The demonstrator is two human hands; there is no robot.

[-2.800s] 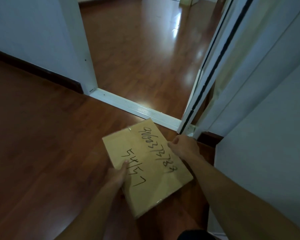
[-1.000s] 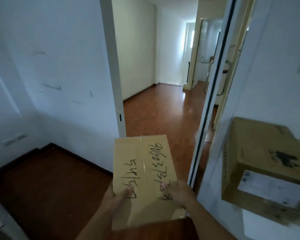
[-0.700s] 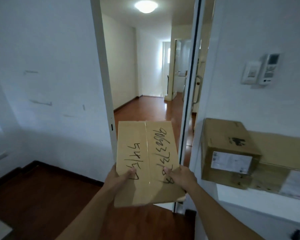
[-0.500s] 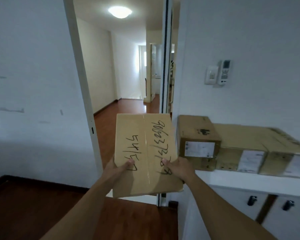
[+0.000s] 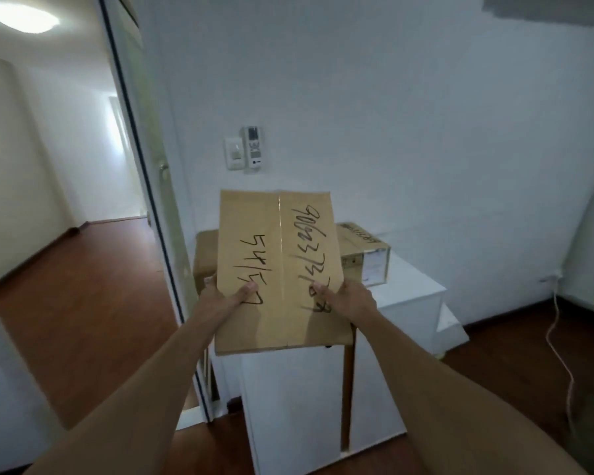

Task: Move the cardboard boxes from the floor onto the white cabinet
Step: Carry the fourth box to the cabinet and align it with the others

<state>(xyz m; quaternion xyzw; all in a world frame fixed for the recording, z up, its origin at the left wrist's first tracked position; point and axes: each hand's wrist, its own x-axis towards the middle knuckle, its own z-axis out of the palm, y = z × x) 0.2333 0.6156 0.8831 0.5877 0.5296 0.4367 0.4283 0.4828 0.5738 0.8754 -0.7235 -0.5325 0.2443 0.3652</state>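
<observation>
**Inspector:** White-walled room, wood floor [image 5: 83,303], doorway left. The white cabinet [image 5: 408,296] stands against the wall with two boxes [image 5: 364,255] already on top.

**Assistant:** And the step in hand?

**Inspector:** Set the carried box [image 5: 278,269] down level on those two, clear of the edges (my judgement). It is flat, tan, taped down the middle, with black marker numbers, held above the cabinet's front. Left hand [image 5: 227,298] and right hand [image 5: 347,299] each grasp its near end, thumbs on top.

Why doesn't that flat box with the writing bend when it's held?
The flat cardboard box probably stays stiff: its top looks straight though the left hand and right hand grip only its near end. It seems fairly light, and the thumbs on top likely stop slipping.
</observation>
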